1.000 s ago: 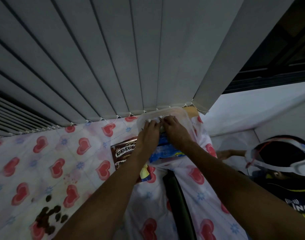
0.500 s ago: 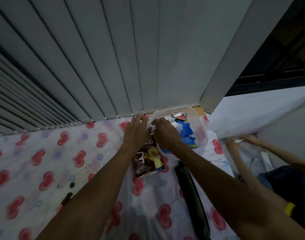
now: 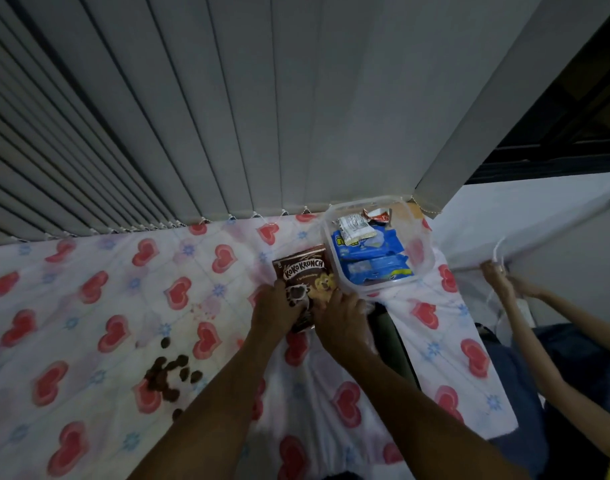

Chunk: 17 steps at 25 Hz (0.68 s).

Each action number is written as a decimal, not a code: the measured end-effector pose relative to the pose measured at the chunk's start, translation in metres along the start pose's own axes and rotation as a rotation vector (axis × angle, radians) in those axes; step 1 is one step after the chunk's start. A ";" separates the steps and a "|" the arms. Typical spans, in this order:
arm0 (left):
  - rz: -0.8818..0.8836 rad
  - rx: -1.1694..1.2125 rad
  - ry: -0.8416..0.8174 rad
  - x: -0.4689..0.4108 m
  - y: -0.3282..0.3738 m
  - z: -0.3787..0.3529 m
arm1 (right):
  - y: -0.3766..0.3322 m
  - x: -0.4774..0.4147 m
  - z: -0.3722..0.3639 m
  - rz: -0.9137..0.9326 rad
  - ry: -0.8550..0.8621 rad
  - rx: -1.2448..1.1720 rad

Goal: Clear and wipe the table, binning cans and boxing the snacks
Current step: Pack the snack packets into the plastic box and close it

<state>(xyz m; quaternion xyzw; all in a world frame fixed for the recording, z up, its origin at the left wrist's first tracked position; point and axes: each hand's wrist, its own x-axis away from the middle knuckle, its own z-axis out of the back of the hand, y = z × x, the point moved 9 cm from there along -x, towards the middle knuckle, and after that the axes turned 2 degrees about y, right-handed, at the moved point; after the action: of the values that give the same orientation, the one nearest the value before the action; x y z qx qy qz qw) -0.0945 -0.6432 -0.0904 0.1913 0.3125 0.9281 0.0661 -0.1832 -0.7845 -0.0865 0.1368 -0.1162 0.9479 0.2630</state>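
Note:
A brown Koko Krunch packet point(image 3: 305, 273) lies on the heart-print tablecloth point(image 3: 106, 306), just left of a clear plastic box point(image 3: 423, 251). Blue snack packs point(image 3: 372, 261), a white sachet point(image 3: 357, 228) and a red wrapper point(image 3: 378, 215) lie inside the box. My left hand point(image 3: 275, 311) grips the packet's lower left part. My right hand point(image 3: 338, 320) holds its lower right corner, fingers curled over the edge. The packet's bottom end is hidden under both hands.
Spilled brown cereal pieces point(image 3: 170, 370) are scattered on the cloth at the left. Grey vertical blinds point(image 3: 227, 116) hang along the table's far edge. A dark gap point(image 3: 391, 341) splits the cloth below the box. Another person's hands point(image 3: 497, 275) reach up at the right.
Both my hands drew back from the box rim toward me and came down on the lower end of the Koko Krunch packet. The camera view shifted, showing the box contents uncovered.

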 end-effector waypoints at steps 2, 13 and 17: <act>0.024 0.029 0.007 -0.001 -0.003 0.002 | 0.000 -0.002 0.006 -0.040 -0.009 -0.177; 0.194 0.473 -0.066 -0.005 -0.030 0.045 | -0.039 0.000 0.055 0.084 0.097 -0.447; 0.084 0.566 -0.010 -0.008 0.015 0.071 | -0.032 -0.008 0.098 0.137 0.208 -0.498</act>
<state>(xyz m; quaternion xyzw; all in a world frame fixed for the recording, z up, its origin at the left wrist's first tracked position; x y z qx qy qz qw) -0.0588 -0.6177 -0.0320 0.2194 0.5505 0.8050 -0.0269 -0.1399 -0.7903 0.0074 -0.0383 -0.3269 0.9147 0.2345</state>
